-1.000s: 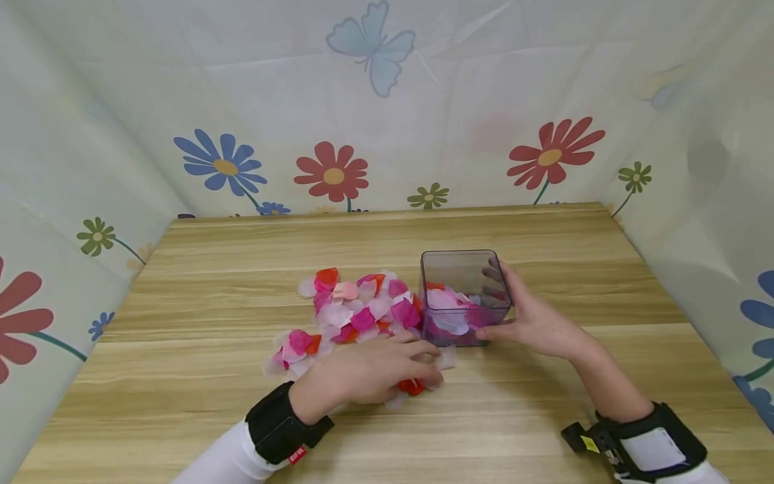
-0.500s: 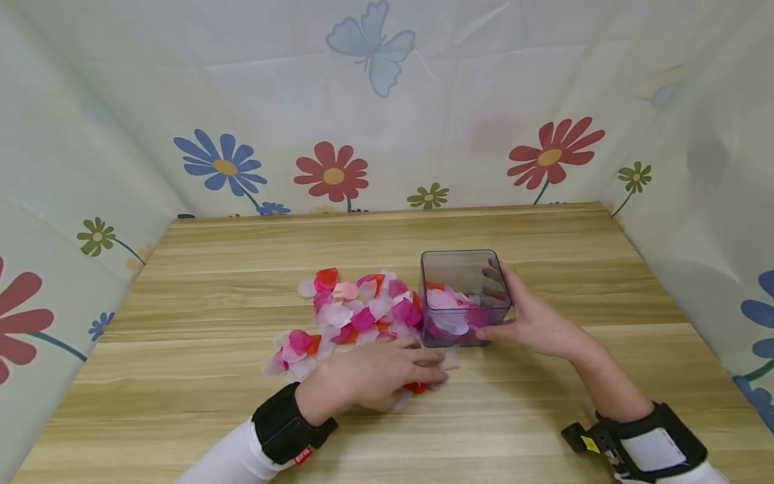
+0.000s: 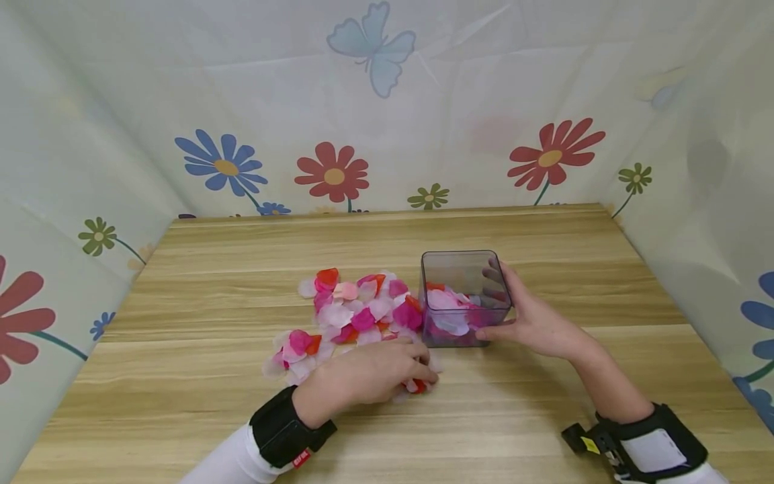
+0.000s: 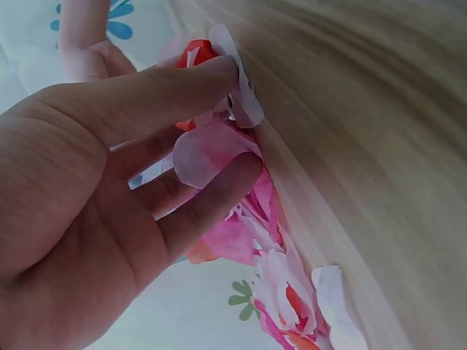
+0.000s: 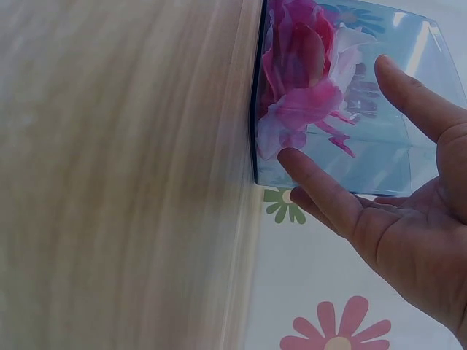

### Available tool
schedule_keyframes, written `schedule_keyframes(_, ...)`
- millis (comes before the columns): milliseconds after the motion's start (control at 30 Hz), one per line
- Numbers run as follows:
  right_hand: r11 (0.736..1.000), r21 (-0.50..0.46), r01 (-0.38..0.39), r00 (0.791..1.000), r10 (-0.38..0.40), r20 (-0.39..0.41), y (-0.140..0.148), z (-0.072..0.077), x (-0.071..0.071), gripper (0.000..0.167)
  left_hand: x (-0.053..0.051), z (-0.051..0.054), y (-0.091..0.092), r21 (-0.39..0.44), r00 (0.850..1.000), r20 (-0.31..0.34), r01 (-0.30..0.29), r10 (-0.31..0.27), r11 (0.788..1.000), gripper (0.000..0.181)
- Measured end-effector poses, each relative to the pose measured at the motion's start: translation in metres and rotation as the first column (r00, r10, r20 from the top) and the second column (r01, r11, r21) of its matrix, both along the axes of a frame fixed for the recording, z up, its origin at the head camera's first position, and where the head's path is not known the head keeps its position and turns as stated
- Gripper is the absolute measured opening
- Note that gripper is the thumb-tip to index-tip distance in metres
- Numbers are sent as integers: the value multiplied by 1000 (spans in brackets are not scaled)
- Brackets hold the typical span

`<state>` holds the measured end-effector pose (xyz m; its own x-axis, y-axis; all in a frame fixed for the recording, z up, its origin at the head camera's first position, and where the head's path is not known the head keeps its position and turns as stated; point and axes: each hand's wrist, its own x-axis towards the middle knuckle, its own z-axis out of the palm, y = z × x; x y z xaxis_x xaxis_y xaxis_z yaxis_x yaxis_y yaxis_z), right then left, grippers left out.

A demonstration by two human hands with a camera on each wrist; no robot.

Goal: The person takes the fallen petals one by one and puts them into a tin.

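Observation:
Pink, white and red artificial flower petals [image 3: 363,316] lie in a loose heap on the table. My left hand [image 3: 371,371] is at the near right part of the heap, palm side down. In the left wrist view its thumb and curved fingers close round a bunch of petals [image 4: 211,157], partly hidden by them. A clear, open-topped square box [image 3: 466,310] stands upright right of the heap, with petals [image 5: 306,95] in its bottom. My right hand [image 3: 535,323] holds the box at its right side, thumb near the front corner and fingers behind the right wall.
The wood-grain table [image 3: 242,249] reaches to a white curtain [image 3: 272,87] printed with flowers and a butterfly. The curtain surrounds the table at the back and both sides. A stray white petal [image 4: 339,306] lies apart in the left wrist view.
My left hand shifted slightly right, then drew back left with its fingers curling in, pulling petals near the box's front corner along. The right hand and box stay put.

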<state>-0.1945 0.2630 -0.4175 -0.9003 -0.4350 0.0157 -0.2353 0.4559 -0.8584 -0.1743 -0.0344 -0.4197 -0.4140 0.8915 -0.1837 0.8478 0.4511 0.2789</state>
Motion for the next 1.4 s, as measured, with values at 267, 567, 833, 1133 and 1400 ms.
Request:
schedule_keyframes(267,1000,-8,-1,1000,1,0,0,0,-1,121,-2,-4,1,54,999,-49,17,-14,998,21)
schedule_keyframes(567,1000,-2,-1,1000,1,-4,0,0,0,120,-5,-7,2,81,996,-89,37,-30,996,13)
schedule_keyframes(833,1000,7,0,1000,0,-10,0,0,0,120,-5,-6,2,73,993,-118,31,-22,997,12)
schedule_keyframes(1133,1000,-2,-4,1000,4,-9,0,-1,0,119,-5,-2,1,83,998,-51,35,-30,996,13)
schedule_keyframes(1400,1000,6,2,1000,-2,-8,0,0,0,118,-5,10,0,94,999,4,51,-51,994,13)
